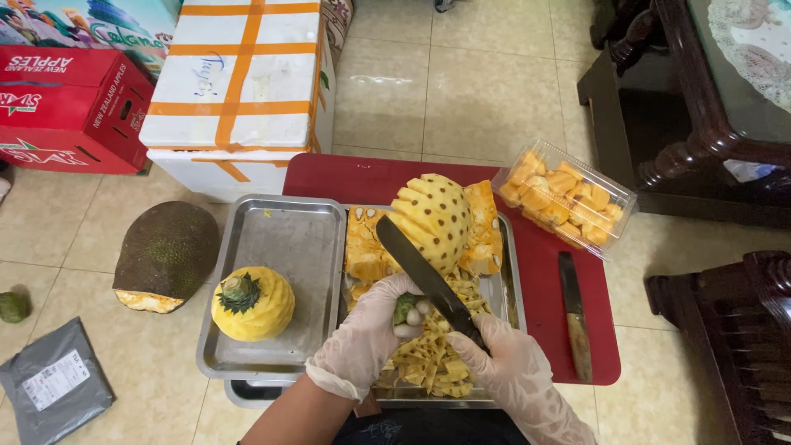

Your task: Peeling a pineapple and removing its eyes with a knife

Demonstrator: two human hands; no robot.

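— What is held at the middle of the scene?

— A peeled yellow pineapple with brown eye pits (434,221) is gripped by its green crown stub in the gloved left hand (368,334), the fingers closed tightly around the stub. The fruit is tilted up and away, over the right-hand steel tray (511,284).

— And the other hand?

— A long dark-bladed knife (424,276) is clasped by its handle in the gloved right hand (503,363), the fist fully closed. The blade is laid against the near left side of the pineapple.

— What lies beneath?

— A heap of pale yellow peel trimmings (432,354) is spread in the tray under both hands. Larger slabs of cut rind (367,243) are stacked at the far end of the tray, on both sides of the held fruit.

— What is seen further out?

— A second peeled pineapple with a short green crown (252,303) is set in the left steel tray (288,239). To the right, a wooden-handled knife (575,317) is laid on the red board (544,272), and a clear plastic box of yellow fruit chunks (564,198) is placed at its far right corner. On the tiled floor to the left, a halved green jackfruit (165,255) is rested, with a white foam box taped in orange (239,91) behind it.
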